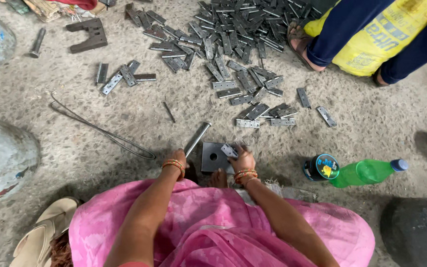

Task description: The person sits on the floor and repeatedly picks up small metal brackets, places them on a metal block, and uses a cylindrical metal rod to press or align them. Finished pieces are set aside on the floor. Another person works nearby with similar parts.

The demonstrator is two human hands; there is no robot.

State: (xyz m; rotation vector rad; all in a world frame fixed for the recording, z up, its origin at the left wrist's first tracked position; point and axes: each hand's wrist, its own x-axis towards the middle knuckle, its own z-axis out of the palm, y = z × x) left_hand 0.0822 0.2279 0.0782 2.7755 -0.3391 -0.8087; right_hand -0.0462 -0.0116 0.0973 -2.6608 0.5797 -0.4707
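I look down at a concrete floor over my pink garment. My left hand (179,157) grips the lower end of a metal rod (197,137) that slants up to the right. My right hand (243,159) holds a small grey hinge (229,150) on a dark square metal block (212,157) with a round hole. Both wrists wear orange bangles. A large heap of similar grey hinges (233,44) spreads across the floor beyond the block.
A bent wire loop (100,129) lies to the left, with a thin pin (169,112) near it. A green bottle (366,172) and a small round tin (320,167) lie right. Another person's legs (352,24) and yellow sack (391,34) are top right. Sandals (45,230) sit bottom left.
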